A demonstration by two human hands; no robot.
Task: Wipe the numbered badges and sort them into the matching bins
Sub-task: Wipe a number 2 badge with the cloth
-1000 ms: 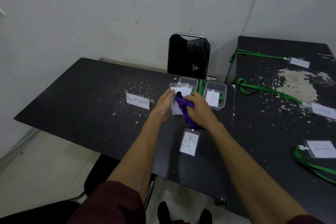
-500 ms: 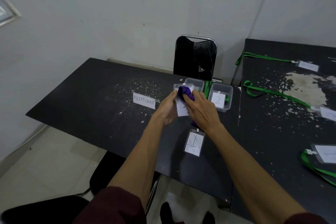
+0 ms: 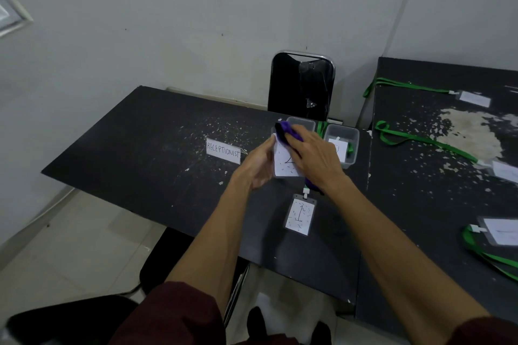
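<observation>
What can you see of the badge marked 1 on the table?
The badge is a clear plastic sleeve over a white card with a handwritten 1 and dark flecks. It lies flat on the black table, on the person's side of the right hand. A white clip with a bit of green sits at its top. No hand touches it.

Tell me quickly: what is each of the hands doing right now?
Left hand: closed, pinching the left edge of the badge.
Right hand: closed on the purple cloth, pressing it onto that badge.
</observation>
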